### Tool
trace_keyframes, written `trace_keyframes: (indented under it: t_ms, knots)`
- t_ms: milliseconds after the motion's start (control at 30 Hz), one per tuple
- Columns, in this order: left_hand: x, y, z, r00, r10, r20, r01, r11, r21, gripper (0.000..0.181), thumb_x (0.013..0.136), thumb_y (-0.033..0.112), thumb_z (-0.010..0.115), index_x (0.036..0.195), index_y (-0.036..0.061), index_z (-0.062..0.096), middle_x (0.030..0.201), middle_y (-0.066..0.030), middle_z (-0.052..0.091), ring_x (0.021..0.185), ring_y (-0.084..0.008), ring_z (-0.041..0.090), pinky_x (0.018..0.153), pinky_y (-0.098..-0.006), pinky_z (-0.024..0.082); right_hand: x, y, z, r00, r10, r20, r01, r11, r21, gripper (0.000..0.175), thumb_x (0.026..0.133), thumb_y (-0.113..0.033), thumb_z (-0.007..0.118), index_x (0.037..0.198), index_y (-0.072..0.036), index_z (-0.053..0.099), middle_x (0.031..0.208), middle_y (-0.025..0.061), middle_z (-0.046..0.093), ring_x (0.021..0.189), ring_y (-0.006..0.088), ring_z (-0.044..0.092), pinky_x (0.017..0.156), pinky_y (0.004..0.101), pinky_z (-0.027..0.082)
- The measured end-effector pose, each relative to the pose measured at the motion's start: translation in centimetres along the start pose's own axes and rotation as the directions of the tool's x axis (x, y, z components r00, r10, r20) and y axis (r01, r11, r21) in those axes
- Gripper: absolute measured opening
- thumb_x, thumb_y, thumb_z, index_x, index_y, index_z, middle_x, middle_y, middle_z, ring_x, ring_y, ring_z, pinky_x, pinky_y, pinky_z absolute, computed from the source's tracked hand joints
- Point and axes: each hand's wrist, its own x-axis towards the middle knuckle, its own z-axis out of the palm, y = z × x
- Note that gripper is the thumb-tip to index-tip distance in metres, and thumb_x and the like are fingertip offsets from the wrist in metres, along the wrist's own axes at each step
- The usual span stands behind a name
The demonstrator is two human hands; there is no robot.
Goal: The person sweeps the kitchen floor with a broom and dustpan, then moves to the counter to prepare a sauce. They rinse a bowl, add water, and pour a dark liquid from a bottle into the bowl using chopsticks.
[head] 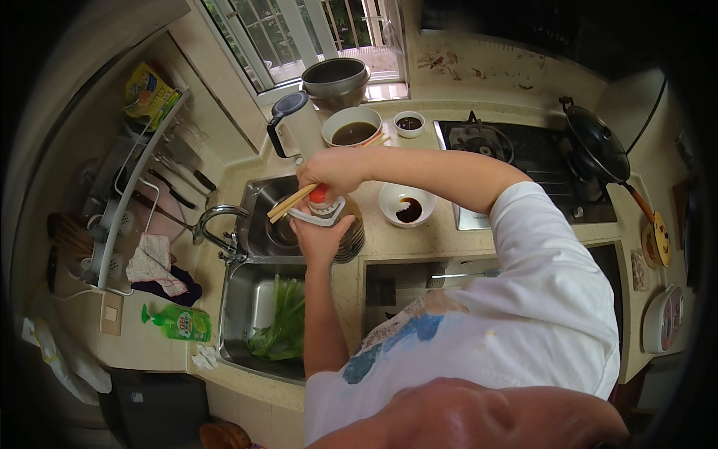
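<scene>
My left hand (322,238) is closed round the neck and pale handle of a large ridged plastic bottle (352,238), which stands on the counter beside the sink. At its top, my right hand (334,171) is on the red cap (318,193) and also holds a pair of wooden chopsticks (291,203) that point to the left. A white bowl (387,205) with a little dark sauce in it sits just right of the bottle. Behind my right forearm stand a larger bowl (332,134) of dark liquid and a small bowl (409,133) of dark liquid.
Leafy greens (280,325) lie in the near basin of the steel double sink (222,337). A green soap bottle (185,324) is left of it. A pitcher (305,126) and metal pots (335,84) stand near the window. The gas stove (538,168) with a lidded black wok (597,140) is at the right.
</scene>
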Motion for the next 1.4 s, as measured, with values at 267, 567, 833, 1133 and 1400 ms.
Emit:
trace_keyframes:
  t_ms: [267, 567, 833, 1133, 1400]
  knots:
    - [-0.2, 0.4, -0.2, 0.999, -0.04, 0.025, 0.04, 0.999, -0.015, 0.088, 0.051, 0.025, 0.086, 0.126, 0.0061, 0.042, 0.124, -0.0151, 0.047, 0.116, -0.0368, 0.039, 0.097, -0.0455, 0.035, 0.8, -1.9, -0.8, 0.971, 0.229, 0.067, -0.209, 0.952, -0.223, 0.031, 0.062, -0.022, 0.072, 0.083, -0.001, 0.064, 0.078, 0.0163, 0.063, 0.076, 0.034, 0.062, 0.066, 0.0407, 0.049]
    - [-0.3, 0.4, 0.3, 1.0, -0.026, -0.014, 0.026, 0.999, -0.024, 0.079, 0.053, 0.023, 0.085, 0.119, 0.0069, 0.045, 0.117, -0.0117, 0.049, 0.111, -0.033, 0.04, 0.095, -0.0439, 0.033, 0.6, -2.1, 0.3, 0.974, 0.227, -0.007, -0.218, 0.926, -0.309, 0.035, 0.065, -0.028, 0.07, 0.076, 0.005, 0.063, 0.071, 0.0207, 0.062, 0.07, 0.0367, 0.063, 0.062, 0.041, 0.051]
    - [-0.1, 0.4, 0.6, 0.999, -0.027, -0.033, 0.026, 0.999, -0.03, 0.065, 0.052, 0.02, 0.085, 0.105, 0.0058, 0.05, 0.107, -0.0086, 0.051, 0.105, -0.0293, 0.043, 0.092, -0.0425, 0.035, 0.6, -1.7, 2.2, 0.937, 0.3, -0.181, -0.336, 0.914, -0.226, 0.029, 0.068, -0.025, 0.065, 0.071, 0.004, 0.064, 0.072, 0.0212, 0.063, 0.071, 0.037, 0.063, 0.063, 0.0414, 0.052]
    - [-0.3, 0.6, 0.4, 0.997, -0.079, 0.009, 0.078, 0.992, 0.099, 0.087, 0.054, 0.029, 0.085, 0.125, 0.0033, 0.041, 0.124, -0.018, 0.044, 0.116, -0.0371, 0.038, 0.096, -0.0445, 0.034, 0.4, -1.8, -0.3, 0.969, 0.237, 0.074, -0.21, 0.941, -0.264, 0.023, 0.069, -0.02, 0.061, 0.075, 0.002, 0.066, 0.071, 0.0196, 0.063, 0.069, 0.0348, 0.063, 0.063, 0.041, 0.052]
    - [-0.5, 0.2, 0.6, 0.999, -0.033, 0.034, 0.031, 0.998, 0.054, 0.083, 0.053, 0.027, 0.085, 0.12, 0.0034, 0.042, 0.119, -0.0159, 0.043, 0.112, -0.035, 0.04, 0.094, -0.0443, 0.034, 0.6, -0.8, 3.2, 0.971, 0.222, -0.086, -0.237, 0.932, -0.273, 0.019, 0.062, -0.017, 0.066, 0.076, -0.005, 0.07, 0.076, 0.0139, 0.066, 0.077, 0.0308, 0.066, 0.064, 0.0395, 0.053]
